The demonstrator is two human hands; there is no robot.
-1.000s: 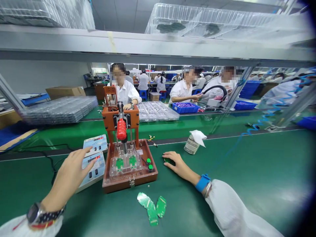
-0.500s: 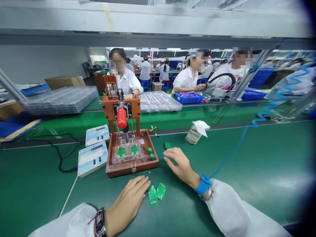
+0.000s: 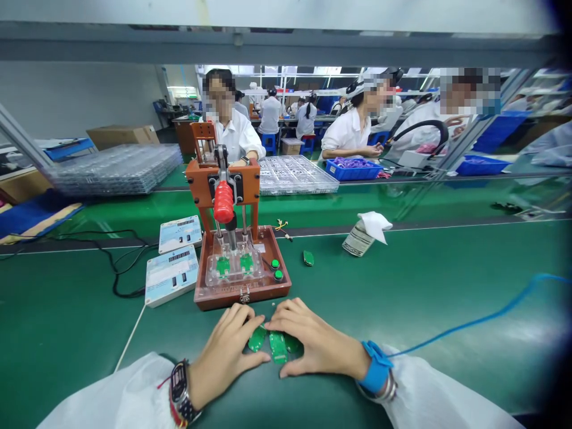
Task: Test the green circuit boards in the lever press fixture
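My left hand (image 3: 230, 348) rests low over the green mat, thumb and fingers apart, curved around a small green circuit board (image 3: 257, 338). Opposite it, my right hand (image 3: 315, 341) arches with thumb and fingertips spread beside a middle circuit board (image 3: 277, 348). Another circuit board (image 3: 292, 342) is partly hidden under the right hand. Neither hand visibly grips a board. Just beyond the hands stands a press fixture (image 3: 243, 298) with a red-handled toggle clamp (image 3: 223, 202). Two green boards (image 3: 246, 262) show beneath its clear plate. A blue wrist strap (image 3: 374, 366) circles my right wrist.
Two digital meters (image 3: 172, 275) with cables sit left of the fixture. To its right lie a small pile of green boards (image 3: 308, 258) and a tilted container with white tissue (image 3: 358, 238). A co-worker (image 3: 241, 134) sits opposite, near clear trays (image 3: 297, 174). A blue cord (image 3: 473, 316) trails right.
My right hand has moved left and toward me, from near the far board pile to the near boards. My left hand has turned inward, uncovering the left board. The camera view has shifted slightly.
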